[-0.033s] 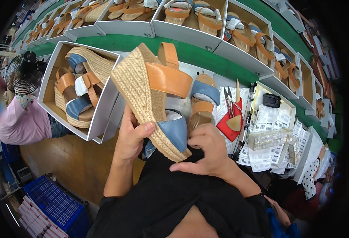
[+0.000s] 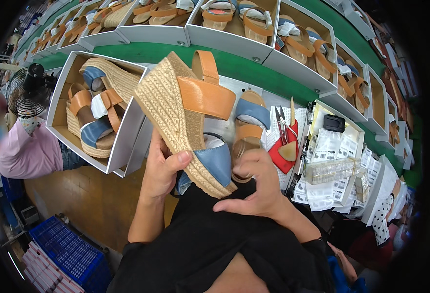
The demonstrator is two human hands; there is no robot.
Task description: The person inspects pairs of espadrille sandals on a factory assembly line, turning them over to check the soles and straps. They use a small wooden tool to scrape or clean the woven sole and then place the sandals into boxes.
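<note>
My left hand [image 2: 165,168] grips a wedge sandal [image 2: 172,97] with a braided rope sole, a tan ankle strap and a blue toe strap. The sandal is tilted on its side, heel up to the left and toe down to the right. Just right of the toe, my right hand [image 2: 259,183] is open, thumb apart from its bent, slightly blurred fingers, with nothing held. Behind that hand a second sandal [image 2: 252,113] lies on the table, its near end partly covered. White paper shows under the blue strap of the held sandal.
At left, a white shoebox [image 2: 61,105] holds a similar pair. Boxed sandals [image 2: 256,24] line the green bench [image 2: 224,59]. On the right are a red pouch [image 2: 284,155] with scissors-like tools, label sheets [image 2: 329,158] and a black case [image 2: 334,123]. A blue crate [image 2: 68,254] stands lower left.
The held sandal has shifted very slightly left and up. My right hand has moved a little to the right, its fingers a bit further from the sandal.
</note>
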